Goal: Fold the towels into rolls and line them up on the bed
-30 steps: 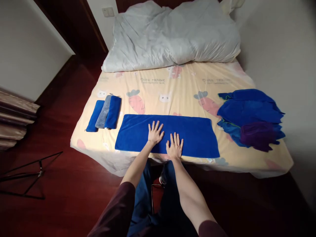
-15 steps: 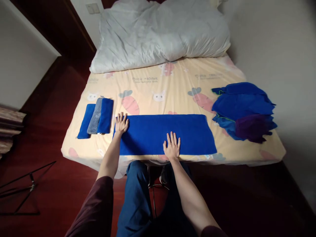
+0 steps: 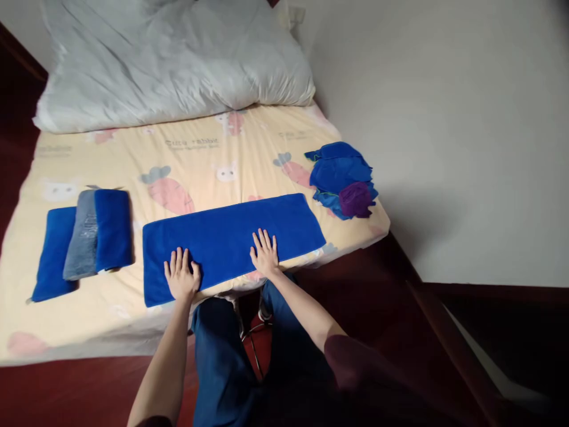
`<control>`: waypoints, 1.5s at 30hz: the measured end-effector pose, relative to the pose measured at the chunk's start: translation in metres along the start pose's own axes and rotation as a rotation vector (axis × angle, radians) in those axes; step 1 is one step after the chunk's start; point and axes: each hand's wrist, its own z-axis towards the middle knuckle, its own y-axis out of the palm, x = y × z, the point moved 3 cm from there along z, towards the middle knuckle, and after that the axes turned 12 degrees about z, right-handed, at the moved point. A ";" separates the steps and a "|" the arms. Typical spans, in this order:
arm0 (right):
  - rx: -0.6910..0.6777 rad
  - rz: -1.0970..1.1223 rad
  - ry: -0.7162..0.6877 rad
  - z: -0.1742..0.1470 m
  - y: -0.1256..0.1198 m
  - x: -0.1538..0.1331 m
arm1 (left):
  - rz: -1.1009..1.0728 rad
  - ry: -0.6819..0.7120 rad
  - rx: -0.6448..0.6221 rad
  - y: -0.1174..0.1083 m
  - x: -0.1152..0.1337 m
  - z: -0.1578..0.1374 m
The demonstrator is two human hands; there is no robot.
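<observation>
A long blue towel [image 3: 222, 231] lies spread flat along the front edge of the bed. My left hand [image 3: 182, 276] rests on its near left part, palm down with the fingers apart. Farther right, near the towel's front edge, my right hand [image 3: 265, 254] lies flat too, fingers spread. Neither hand grips anything. To the left are folded towels: a blue one [image 3: 56, 255], a grey one [image 3: 83, 237] and another blue one [image 3: 113, 228], side by side and partly overlapping. A loose pile of blue cloths [image 3: 342, 163] with a purple cloth [image 3: 355, 199] on it sits at the right.
A yellow bed sheet [image 3: 249, 154] printed with carrots and rabbits covers the bed. Across the back lies a bunched white quilt [image 3: 178, 65]. A pale wall [image 3: 435, 130] rises on the right, and my legs [image 3: 222, 356] are against the bed's front edge.
The view has turned to the right. My left hand has moved from the towel's far left corner toward its near edge. My right hand still lies flat near the front edge.
</observation>
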 end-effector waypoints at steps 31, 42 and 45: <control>-0.047 -0.241 0.344 0.183 -0.098 0.189 | -0.037 -0.042 0.028 0.009 -0.006 0.000; 0.139 -0.249 0.174 -0.012 -0.097 0.204 | 0.006 -0.033 -0.013 0.010 -0.008 -0.002; 0.149 -0.263 0.217 -0.022 -0.096 0.218 | 0.014 -0.028 -0.032 0.012 -0.007 -0.003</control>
